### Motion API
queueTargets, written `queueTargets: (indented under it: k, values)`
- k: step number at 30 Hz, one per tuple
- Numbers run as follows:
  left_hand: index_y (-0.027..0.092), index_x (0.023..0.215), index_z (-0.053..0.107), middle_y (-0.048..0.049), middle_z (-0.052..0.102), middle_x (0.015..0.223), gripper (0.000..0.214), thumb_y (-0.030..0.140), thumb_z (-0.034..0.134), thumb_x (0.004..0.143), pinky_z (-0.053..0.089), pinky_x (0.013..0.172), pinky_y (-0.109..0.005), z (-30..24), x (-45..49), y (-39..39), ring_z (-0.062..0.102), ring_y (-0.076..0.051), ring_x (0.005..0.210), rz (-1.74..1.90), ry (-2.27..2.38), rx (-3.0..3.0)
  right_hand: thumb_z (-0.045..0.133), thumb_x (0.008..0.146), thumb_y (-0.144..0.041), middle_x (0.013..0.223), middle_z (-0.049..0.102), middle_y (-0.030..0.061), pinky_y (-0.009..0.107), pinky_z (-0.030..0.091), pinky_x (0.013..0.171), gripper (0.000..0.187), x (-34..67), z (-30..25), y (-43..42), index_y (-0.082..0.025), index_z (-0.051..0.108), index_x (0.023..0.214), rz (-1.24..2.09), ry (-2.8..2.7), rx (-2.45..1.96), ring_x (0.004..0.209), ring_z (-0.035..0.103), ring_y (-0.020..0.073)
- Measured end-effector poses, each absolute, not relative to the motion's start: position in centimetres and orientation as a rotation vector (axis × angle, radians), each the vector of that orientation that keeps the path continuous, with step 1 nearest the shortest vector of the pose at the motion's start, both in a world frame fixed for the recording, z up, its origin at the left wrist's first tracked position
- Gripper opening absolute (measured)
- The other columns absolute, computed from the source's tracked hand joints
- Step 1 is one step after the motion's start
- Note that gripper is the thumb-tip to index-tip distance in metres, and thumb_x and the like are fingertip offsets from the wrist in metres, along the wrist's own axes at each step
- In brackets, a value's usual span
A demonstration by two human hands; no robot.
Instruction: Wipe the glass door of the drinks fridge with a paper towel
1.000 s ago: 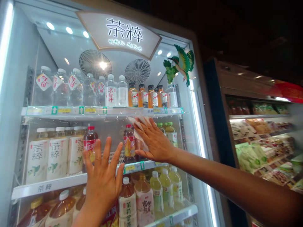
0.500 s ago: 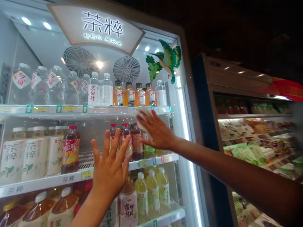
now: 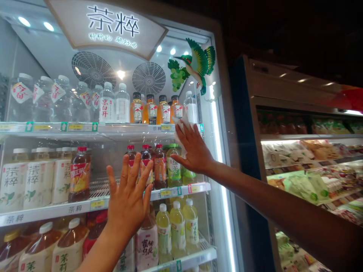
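My left hand (image 3: 127,200) lies flat on the glass door (image 3: 113,166) of a lit drinks fridge, fingers spread, holding nothing. Behind it stand red-capped bottles of red tea (image 3: 146,166). Higher and further right, my right hand (image 3: 193,145) presses a white tissue (image 3: 181,134) against the glass, just below the upper shelf's edge. Its fingers point left and partly cover the tissue. I cannot tell for certain whether the tissue is paper or cloth.
Rows of bottled drinks fill the fridge shelves (image 3: 99,206). A lit sign (image 3: 113,24) and a bird ornament (image 3: 195,64) sit at the top. The door's metal frame (image 3: 219,113) stands to the right, then an open chiller (image 3: 306,162) of packaged food.
My right hand has moved up and to the right across the glass, taking the tissue with it. My left hand stays on the door, and the view has tilted slightly.
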State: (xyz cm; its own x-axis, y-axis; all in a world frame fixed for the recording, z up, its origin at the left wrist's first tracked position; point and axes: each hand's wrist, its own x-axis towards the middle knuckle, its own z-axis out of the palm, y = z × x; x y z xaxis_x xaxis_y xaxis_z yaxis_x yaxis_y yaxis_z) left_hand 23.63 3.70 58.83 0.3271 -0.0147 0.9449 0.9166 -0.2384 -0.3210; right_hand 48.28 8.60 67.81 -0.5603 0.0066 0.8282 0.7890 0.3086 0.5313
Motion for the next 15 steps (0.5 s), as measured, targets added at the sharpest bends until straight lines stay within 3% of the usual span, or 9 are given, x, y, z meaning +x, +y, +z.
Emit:
queueTargets:
  k: [6, 12, 15]
  values:
    - [0.027, 0.160, 0.027, -0.0080, 0.017, 0.171, 0.066, 0.032, 0.052, 0.099, -0.006, 0.128, -0.061, 59.0, 23.8, 3.6, 0.002, -0.030, 0.160, -1.116, -0.815, -1.540, 0.030, 0.093, -0.082, 0.171, 0.021, 0.0120, 0.055, 0.013, 0.130, 0.102, 48.6, 64.4, 8.2, -0.014, 0.004, 0.164, -1.396, -2.151, -0.559, 0.160, 0.008, 0.0292]
    - [0.026, 0.159, 0.031, -0.0085, 0.019, 0.171, 0.064, 0.033, 0.052, 0.098, -0.006, 0.128, -0.060, 58.5, 23.0, 3.3, 0.002, -0.030, 0.160, -1.113, -0.810, -1.557, 0.029, 0.097, -0.075, 0.173, 0.007, 0.0137, 0.060, 0.011, 0.129, 0.097, 49.2, 63.5, 8.6, -0.014, -0.009, 0.163, -1.216, -1.830, -0.755, 0.160, 0.002, 0.0323]
    - [0.026, 0.159, 0.031, -0.0083, 0.019, 0.171, 0.064, 0.033, 0.051, 0.099, -0.005, 0.128, -0.061, 57.9, 22.3, 3.1, 0.002, -0.029, 0.160, -1.097, -0.826, -1.580, 0.029, 0.092, -0.083, 0.172, 0.018, 0.0105, 0.056, 0.012, 0.130, 0.104, 46.9, 60.2, 7.7, -0.014, 0.002, 0.164, -1.275, -2.071, -0.634, 0.160, 0.005, 0.0313]
